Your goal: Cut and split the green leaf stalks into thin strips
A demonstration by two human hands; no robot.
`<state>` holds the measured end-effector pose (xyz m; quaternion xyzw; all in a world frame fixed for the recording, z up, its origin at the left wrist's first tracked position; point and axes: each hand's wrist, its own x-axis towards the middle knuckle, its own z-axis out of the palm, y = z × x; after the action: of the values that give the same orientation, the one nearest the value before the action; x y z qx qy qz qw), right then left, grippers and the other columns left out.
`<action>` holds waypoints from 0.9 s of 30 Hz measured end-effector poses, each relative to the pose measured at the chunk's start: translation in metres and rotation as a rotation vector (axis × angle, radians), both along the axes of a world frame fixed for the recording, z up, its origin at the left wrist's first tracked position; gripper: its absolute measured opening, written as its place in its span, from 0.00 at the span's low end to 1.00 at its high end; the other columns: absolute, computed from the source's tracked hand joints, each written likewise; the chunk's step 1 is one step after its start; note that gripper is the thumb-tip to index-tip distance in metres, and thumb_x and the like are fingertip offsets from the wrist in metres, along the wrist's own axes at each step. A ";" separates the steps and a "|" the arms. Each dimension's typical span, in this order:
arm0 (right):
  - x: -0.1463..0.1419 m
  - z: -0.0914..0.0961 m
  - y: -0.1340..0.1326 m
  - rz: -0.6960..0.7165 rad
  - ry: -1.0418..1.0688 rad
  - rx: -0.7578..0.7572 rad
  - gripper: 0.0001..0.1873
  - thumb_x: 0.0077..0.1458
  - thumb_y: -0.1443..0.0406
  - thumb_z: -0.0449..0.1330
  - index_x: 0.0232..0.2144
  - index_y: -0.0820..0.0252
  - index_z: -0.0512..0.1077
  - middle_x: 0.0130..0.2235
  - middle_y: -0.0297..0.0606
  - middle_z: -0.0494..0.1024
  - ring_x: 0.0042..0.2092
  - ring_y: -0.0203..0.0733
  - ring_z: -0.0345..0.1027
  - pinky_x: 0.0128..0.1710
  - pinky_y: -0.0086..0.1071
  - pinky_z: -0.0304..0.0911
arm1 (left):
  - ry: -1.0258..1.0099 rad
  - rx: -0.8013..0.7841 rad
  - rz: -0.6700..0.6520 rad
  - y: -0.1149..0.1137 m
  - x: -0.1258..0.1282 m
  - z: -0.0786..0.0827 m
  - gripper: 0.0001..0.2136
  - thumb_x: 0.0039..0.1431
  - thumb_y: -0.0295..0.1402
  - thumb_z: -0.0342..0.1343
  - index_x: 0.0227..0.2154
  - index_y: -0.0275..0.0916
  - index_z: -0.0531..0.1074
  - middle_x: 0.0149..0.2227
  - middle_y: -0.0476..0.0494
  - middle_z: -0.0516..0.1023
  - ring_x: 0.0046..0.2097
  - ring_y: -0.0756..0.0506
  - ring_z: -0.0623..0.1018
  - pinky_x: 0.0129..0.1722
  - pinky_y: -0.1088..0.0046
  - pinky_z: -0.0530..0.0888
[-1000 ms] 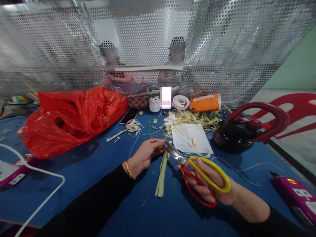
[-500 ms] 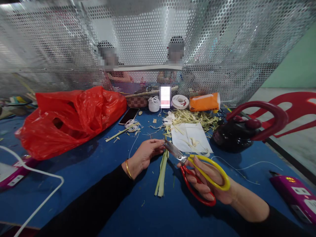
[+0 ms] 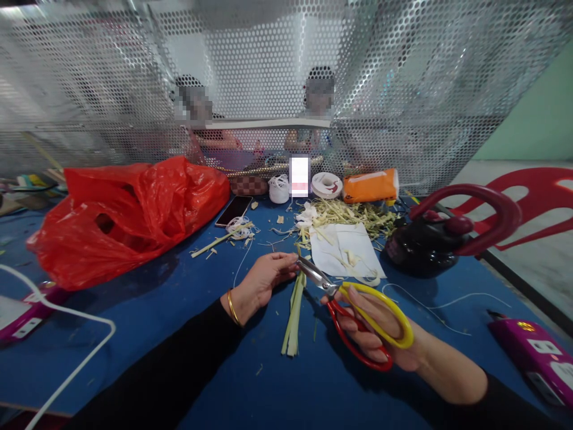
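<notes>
Stalks [image 3: 293, 319], likely light and pliant, are pinched at the top by left hand [image 3: 264, 280]; scissors [image 3: 330, 290] are gripped in right hand [image 3: 380, 335].

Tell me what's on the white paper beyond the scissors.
A few pale stalk scraps lie on the paper; the trimmings pile overlaps its far edge. Whatever's beneath it is covered.

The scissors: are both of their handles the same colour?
No: the scissors in the right hand have one yellow handle loop and one red one.
</notes>
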<state>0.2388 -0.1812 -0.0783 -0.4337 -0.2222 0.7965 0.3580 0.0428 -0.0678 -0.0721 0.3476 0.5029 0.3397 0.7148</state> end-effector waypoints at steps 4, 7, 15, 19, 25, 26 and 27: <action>-0.001 -0.003 -0.002 0.003 -0.005 0.069 0.18 0.58 0.50 0.55 0.41 0.57 0.71 0.23 0.27 0.63 0.15 0.22 0.46 0.10 0.16 0.51 | -0.012 -0.003 0.000 0.000 0.000 0.001 0.05 0.48 0.28 0.65 0.27 0.33 0.75 0.31 0.40 0.80 0.31 0.50 0.78 0.35 0.76 0.73; -0.002 -0.004 -0.005 0.014 -0.001 0.111 0.20 0.57 0.48 0.55 0.42 0.57 0.70 0.24 0.28 0.64 0.15 0.22 0.47 0.11 0.16 0.51 | -0.024 -0.005 0.001 0.000 -0.001 0.001 0.05 0.48 0.28 0.65 0.28 0.33 0.75 0.32 0.39 0.80 0.32 0.49 0.79 0.35 0.76 0.74; -0.003 0.000 -0.006 0.019 -0.029 0.156 0.23 0.56 0.47 0.54 0.42 0.57 0.69 0.25 0.28 0.65 0.16 0.22 0.47 0.11 0.16 0.52 | -0.037 -0.012 -0.003 0.000 -0.001 0.000 0.03 0.51 0.26 0.62 0.30 0.32 0.75 0.33 0.38 0.80 0.33 0.49 0.79 0.34 0.76 0.74; -0.003 -0.001 -0.006 0.009 -0.047 0.164 0.21 0.58 0.48 0.53 0.44 0.57 0.68 0.25 0.28 0.65 0.15 0.22 0.48 0.11 0.16 0.52 | -0.041 -0.012 -0.005 0.000 -0.002 -0.001 0.03 0.52 0.26 0.61 0.31 0.32 0.75 0.34 0.39 0.80 0.33 0.49 0.79 0.34 0.76 0.75; -0.004 -0.002 -0.004 0.015 -0.081 0.149 0.20 0.58 0.49 0.54 0.45 0.57 0.67 0.23 0.26 0.63 0.14 0.22 0.46 0.09 0.17 0.51 | -0.046 -0.013 -0.005 0.002 -0.001 -0.003 0.03 0.52 0.26 0.61 0.30 0.32 0.75 0.34 0.38 0.80 0.34 0.48 0.79 0.35 0.76 0.75; -0.004 -0.001 -0.003 0.014 -0.087 0.147 0.20 0.58 0.50 0.54 0.44 0.57 0.67 0.23 0.26 0.63 0.14 0.22 0.46 0.09 0.17 0.51 | -0.045 -0.014 -0.004 0.002 -0.001 -0.004 0.03 0.52 0.26 0.61 0.30 0.32 0.75 0.34 0.38 0.80 0.34 0.48 0.79 0.34 0.76 0.75; -0.004 -0.001 -0.003 0.011 -0.094 0.148 0.19 0.58 0.50 0.55 0.44 0.57 0.67 0.23 0.26 0.63 0.14 0.22 0.46 0.10 0.16 0.50 | -0.044 -0.014 -0.003 0.002 -0.001 -0.004 0.03 0.52 0.26 0.61 0.30 0.32 0.75 0.34 0.38 0.80 0.33 0.48 0.79 0.34 0.76 0.75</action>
<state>0.2345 -0.1840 -0.0794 -0.4418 -0.2992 0.7587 0.3737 0.0413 -0.0657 -0.0761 0.3360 0.4889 0.3427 0.7284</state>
